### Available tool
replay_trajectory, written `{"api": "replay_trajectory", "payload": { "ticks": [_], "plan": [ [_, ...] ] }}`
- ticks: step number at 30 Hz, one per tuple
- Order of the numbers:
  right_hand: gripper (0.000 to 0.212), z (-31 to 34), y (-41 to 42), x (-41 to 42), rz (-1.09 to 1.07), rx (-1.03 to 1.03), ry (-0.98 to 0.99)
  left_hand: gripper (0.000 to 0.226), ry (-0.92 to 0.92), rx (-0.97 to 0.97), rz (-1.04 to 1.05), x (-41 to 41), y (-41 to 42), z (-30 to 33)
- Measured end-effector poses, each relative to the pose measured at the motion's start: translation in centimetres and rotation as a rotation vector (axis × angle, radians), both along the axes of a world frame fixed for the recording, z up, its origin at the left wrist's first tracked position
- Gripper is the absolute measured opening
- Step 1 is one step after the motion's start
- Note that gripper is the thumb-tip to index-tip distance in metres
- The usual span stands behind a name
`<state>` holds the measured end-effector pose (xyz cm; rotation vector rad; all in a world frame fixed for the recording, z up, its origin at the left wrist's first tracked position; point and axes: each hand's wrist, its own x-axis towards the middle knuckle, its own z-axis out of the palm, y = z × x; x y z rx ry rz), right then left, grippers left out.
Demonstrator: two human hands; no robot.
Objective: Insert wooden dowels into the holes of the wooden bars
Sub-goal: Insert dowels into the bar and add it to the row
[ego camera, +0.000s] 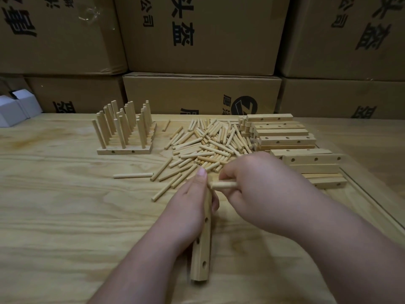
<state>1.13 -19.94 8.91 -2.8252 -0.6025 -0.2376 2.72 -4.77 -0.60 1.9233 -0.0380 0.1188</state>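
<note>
Now my left hand [190, 207] grips the bar [201, 249] mid-bench; my right hand [252, 185] pinches a dowel [222, 184], best kept square to the hole.

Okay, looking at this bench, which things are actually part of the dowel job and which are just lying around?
Part of the job:
- bar held in the left hand
- dowel in the right hand
- loose dowel pile
- stack of drilled bars
- finished bars with upright dowels

Just lying about:
- cardboard boxes
- small white boxes
</note>
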Motion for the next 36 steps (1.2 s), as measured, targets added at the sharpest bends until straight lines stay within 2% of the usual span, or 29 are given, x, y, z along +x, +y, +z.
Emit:
{"api": "replay_trajectory", "payload": {
  "ticks": [4,9,13,21,28,33,36],
  "plan": [
    [0.032,-0.1,-0.6,0.5,-0.009,0.185,0.133,0.075,0.026,0.045,-0.008,0.0,-0.1,0.0],
    [0.026,-0.9,0.9,0.0,-0.069,0.103,-0.018,0.056,0.033,-0.086,0.085,0.4,-0.3,-0.2],
    [0.024,-1.7,1.9,-0.4,-0.117,0.198,-0.028,0.05,0.054,-0.121,0.124,0.4,-0.4,0.1],
    [0.036,-0.8,-0.1,0.9,-0.078,0.275,0.152,0.073,-0.011,0.039,0.034,0.5,-0.1,-0.4],
    [0.044,-1.6,0.4,0.8,-0.09,0.32,0.115,0.069,0.015,-0.038,0.065,0.4,-0.1,-0.2],
    [0.026,-1.1,-0.5,1.3,-0.075,0.316,0.197,0.073,0.008,0.048,0.023,0.5,-0.1,-0.2],
    [0.035,-1.6,0.0,1.2,-0.066,0.321,0.151,0.072,0.035,0.008,0.029,0.5,-0.1,-0.3]
  ]
}}
